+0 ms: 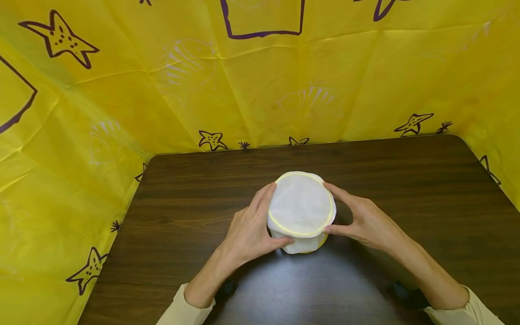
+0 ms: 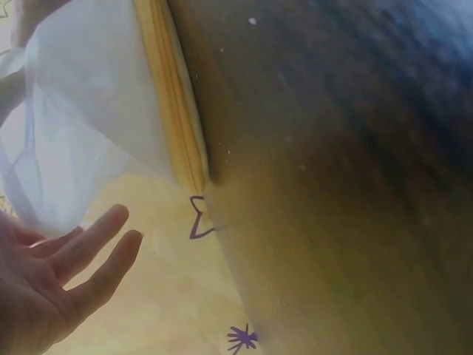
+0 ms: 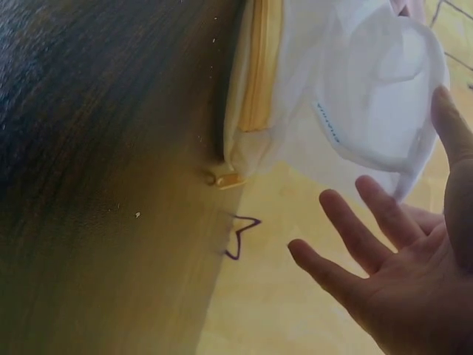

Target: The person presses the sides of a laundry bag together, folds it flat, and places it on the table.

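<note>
A round white mesh laundry bag (image 1: 301, 205) stands upright on the table, its flat top edged by a pale yellow ring. My left hand (image 1: 248, 234) holds its left side, the thumb at the front and the fingers along the rim. On the right, my right hand (image 1: 367, 221) grips the rim between thumb and index finger. A yellow zipper (image 2: 171, 96) circles the base in the left wrist view. Its zipper pull (image 3: 228, 180) lies near the table in the right wrist view. The lower fingers of both hands stand spread, off the mesh.
The dark wood-grain table (image 1: 195, 194) has rounded far corners. Yellow cloth (image 1: 260, 90) with dark starfish drawings hangs behind the table and along both sides. Light sleeves (image 1: 188, 307) cover the forearms near the front edge.
</note>
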### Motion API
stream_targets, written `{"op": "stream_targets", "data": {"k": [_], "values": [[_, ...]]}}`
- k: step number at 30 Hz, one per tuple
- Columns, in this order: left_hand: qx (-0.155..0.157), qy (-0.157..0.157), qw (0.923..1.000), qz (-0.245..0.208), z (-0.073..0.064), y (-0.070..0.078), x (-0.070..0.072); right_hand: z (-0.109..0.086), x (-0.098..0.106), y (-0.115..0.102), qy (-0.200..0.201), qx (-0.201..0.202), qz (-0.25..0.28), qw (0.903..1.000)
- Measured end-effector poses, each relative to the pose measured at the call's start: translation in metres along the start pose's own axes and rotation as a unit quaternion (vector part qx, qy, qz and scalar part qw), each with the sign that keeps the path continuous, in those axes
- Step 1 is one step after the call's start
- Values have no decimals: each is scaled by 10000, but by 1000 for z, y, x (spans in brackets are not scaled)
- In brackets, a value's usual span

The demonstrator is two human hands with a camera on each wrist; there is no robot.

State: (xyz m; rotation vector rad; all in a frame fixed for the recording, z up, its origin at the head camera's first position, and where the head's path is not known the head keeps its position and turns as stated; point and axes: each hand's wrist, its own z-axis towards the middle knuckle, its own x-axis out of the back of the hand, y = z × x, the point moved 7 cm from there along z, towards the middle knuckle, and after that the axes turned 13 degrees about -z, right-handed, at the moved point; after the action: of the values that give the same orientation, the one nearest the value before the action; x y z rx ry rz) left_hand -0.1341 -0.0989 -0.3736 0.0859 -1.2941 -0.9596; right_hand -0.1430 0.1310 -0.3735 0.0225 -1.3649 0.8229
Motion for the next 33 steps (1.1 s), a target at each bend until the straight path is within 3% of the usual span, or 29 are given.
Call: {"op": "stream_targets", "data": {"k": [7, 20, 27, 33], "values": [[-38, 15, 10000, -4, -1, 0, -2, 0, -1, 0, -35, -31, 48, 10000], [469, -662, 9966, -106, -4, -3, -13, -3, -8, 2, -98, -115, 56, 9999], [369, -567, 9970, -373, -2, -2, -14, -3, -14, 4, -233, -256, 172, 9993], [391, -466, 9974, -376, -1, -3, -15, -2, -19, 2, -292, -202, 568, 9978]]}}
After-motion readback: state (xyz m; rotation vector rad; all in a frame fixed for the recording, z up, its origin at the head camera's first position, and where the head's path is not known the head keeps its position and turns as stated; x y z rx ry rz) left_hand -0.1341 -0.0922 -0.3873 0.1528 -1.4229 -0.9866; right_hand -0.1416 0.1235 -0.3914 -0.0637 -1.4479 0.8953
